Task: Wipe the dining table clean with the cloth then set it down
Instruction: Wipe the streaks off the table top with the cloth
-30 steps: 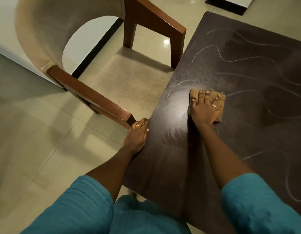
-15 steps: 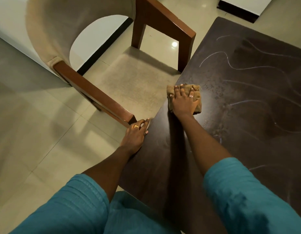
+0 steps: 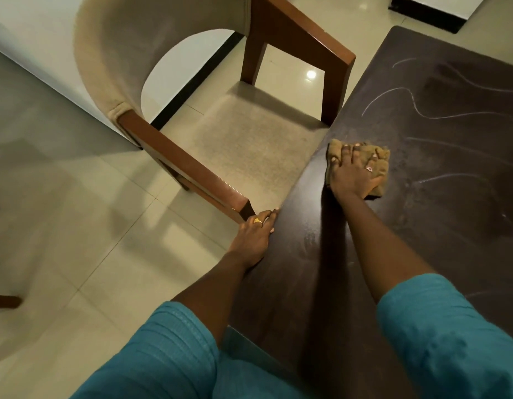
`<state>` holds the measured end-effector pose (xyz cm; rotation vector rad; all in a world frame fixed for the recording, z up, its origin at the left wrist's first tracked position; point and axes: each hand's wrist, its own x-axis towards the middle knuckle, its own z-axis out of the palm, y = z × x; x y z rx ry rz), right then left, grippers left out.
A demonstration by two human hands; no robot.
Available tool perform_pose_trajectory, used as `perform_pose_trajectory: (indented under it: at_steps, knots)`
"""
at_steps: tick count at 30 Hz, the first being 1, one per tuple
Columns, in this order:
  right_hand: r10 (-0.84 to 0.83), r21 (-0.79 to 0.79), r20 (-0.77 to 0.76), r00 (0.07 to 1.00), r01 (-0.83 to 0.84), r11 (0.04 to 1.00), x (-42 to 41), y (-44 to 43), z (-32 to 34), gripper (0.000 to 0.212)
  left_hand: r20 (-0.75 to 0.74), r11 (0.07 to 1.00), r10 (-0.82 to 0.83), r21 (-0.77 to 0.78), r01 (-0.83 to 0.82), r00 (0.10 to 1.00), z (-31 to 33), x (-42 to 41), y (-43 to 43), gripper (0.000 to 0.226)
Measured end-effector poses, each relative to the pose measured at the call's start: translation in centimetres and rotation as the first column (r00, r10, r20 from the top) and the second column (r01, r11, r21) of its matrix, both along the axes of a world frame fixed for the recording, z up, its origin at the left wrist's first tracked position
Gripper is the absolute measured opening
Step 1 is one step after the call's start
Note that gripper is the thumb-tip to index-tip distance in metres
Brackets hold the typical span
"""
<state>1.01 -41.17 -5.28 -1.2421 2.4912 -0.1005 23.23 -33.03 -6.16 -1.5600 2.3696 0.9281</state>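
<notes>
The left hand [image 3: 254,240] rests on the near left edge of the dining table [image 3: 451,226], fingers loosely extended and holding nothing; further up, the right hand [image 3: 354,175] lies flat, fingers spread, pressing the tan cloth [image 3: 382,164] onto the dark top just beside that same edge; pale wavy streaks [image 3: 377,99] cross the surface beyond; a wooden chair [image 3: 249,148] with a beige seat stands against the table's left side.

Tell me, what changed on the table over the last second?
The right hand slid the cloth toward the chair-side edge of the table, then slightly back, pressing it flat throughout. The left hand stayed resting on the table edge. The chair and the chalky lines farther out are unchanged.
</notes>
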Motion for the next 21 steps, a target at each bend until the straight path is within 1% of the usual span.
perform_pose_trajectory:
  at_steps: [3, 6, 8, 10, 13, 16, 19, 21]
  knots:
    - [0.162, -0.033, 0.003, 0.987, -0.162, 0.986, 3.5, 1.6, -0.2, 0.052, -0.017, 1.000, 0.007, -0.003, -0.007, 1.000, -0.1, 0.0, 0.1, 0.053]
    - [0.371, -0.017, -0.046, 0.927, -0.372, 0.928, 6.6, 2.8, -0.4, 0.049, -0.009, 1.000, 0.003, -0.008, -0.003, 1.000, 0.0, -0.1, 0.2, 0.053]
    - [0.442, 0.006, -0.064, 0.895, -0.442, 0.897, 7.1, 2.7, -0.3, 0.047, 0.002, 1.000, -0.003, -0.012, 0.003, 1.000, 0.1, -0.2, 0.3, 0.054]
    - [0.457, 0.007, -0.049, 0.888, -0.458, 0.889, 6.4, 2.0, -0.3, 0.047, 0.010, 1.000, -0.005, -0.012, 0.005, 1.000, 0.1, -0.2, 0.2, 0.055]
    - [0.435, -0.005, -0.032, 0.900, -0.435, 0.900, 4.8, 1.3, -0.4, 0.051, 0.015, 1.000, -0.010, 0.001, 0.010, 1.000, 0.0, -0.2, 0.1, 0.059]
    - [0.358, -0.002, -0.016, 0.933, -0.358, 0.934, 2.7, 0.8, -0.2, 0.053, 0.003, 1.000, 0.007, 0.005, -0.007, 1.000, -0.4, -0.2, 0.1, 0.060]
    - [0.177, 0.002, -0.011, 0.984, -0.177, 0.984, -0.3, 1.1, 0.0, 0.053, -0.029, 0.999, 0.044, -0.014, -0.044, 0.999, -1.0, -0.3, 0.3, 0.056]
    - [0.046, -0.003, -0.008, 0.999, -0.046, 0.999, -2.6, 1.9, 0.0, 0.053, -0.042, 0.998, 0.053, -0.026, -0.055, 0.998, -1.3, -0.2, 0.4, 0.053]
